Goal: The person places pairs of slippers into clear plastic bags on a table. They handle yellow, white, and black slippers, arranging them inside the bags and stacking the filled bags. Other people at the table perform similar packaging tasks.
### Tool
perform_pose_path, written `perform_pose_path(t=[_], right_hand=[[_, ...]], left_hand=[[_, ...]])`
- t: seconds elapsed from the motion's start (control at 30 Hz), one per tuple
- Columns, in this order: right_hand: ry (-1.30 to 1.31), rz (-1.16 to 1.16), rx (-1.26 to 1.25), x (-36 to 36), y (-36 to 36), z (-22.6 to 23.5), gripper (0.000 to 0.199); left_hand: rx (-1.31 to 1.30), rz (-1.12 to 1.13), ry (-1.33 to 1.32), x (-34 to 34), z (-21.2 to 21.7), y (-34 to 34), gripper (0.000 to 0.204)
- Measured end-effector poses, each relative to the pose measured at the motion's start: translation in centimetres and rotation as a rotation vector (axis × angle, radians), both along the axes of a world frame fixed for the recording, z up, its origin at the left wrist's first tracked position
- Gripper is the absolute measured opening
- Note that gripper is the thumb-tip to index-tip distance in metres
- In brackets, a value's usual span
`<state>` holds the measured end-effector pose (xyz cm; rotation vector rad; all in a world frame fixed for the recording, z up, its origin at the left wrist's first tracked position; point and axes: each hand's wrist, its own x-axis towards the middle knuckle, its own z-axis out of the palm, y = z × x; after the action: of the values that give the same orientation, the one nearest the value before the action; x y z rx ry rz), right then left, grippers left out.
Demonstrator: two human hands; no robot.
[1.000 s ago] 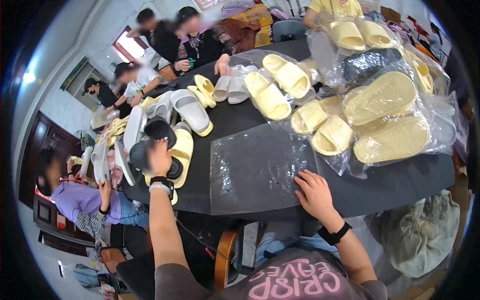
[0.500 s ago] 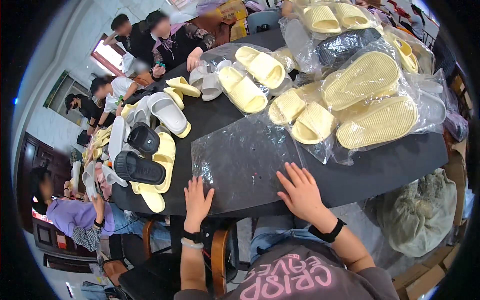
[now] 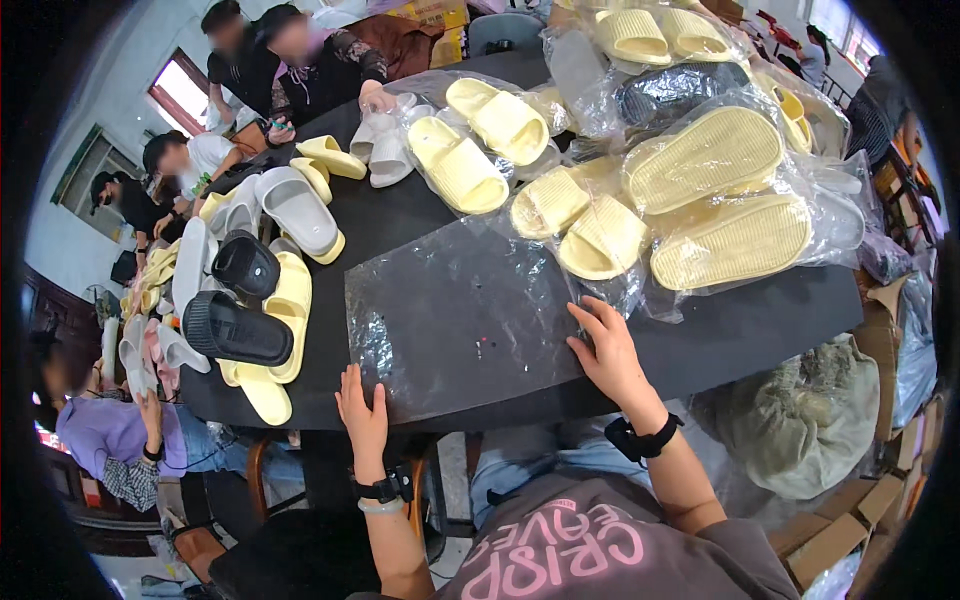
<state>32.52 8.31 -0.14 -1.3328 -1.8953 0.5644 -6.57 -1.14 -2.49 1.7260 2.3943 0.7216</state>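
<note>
A clear plastic bag (image 3: 455, 315) lies flat on the dark table (image 3: 740, 325) in front of me. My left hand (image 3: 362, 412) rests at the bag's near left corner, its fingers stretched out. Along the bag's right edge is my right hand (image 3: 607, 352), fingers apart and slightly bent, holding nothing. Left of the bag, loose slide sandals are heaped: a black slide (image 3: 238, 330), a grey slide (image 3: 298, 212) and several yellow ones (image 3: 292, 310). Beyond my right hand sits a pair of yellow slides (image 3: 600, 238) in clear plastic.
More slides in clear bags (image 3: 715, 160) are stacked at the far right. A greenish sack (image 3: 800, 410) and cardboard boxes (image 3: 835, 535) stand beside the table on my right. Other people work along the far side, and a person in purple (image 3: 110, 435) sits at the left.
The view has shifted, so the scene sits farther left in the picture. My right hand has moved a little away from me and rightward along the bag's edge. The left hand stays by the near corner.
</note>
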Motion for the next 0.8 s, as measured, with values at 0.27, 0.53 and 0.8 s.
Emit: perform_pose_path(t=[0.27, 0.53, 0.8], right_hand=[[0.229, 0.129, -0.154, 0.2, -2.0, 2.4, 0.050], [0.126, 0.124, -0.188, 2.2, -4.2, 2.4, 0.049], [0.867, -0.623, 0.252, 12.3, -1.5, 0.9, 0.062]], left_hand=[[-0.051, -0.001, 0.222, 0.7, 0.9, 0.2, 0.047], [-0.041, -0.130, 0.210, 3.9, 1.0, 2.0, 0.054], [-0.054, -0.093, 0.327, 4.4, -0.3, 2.2, 0.060]])
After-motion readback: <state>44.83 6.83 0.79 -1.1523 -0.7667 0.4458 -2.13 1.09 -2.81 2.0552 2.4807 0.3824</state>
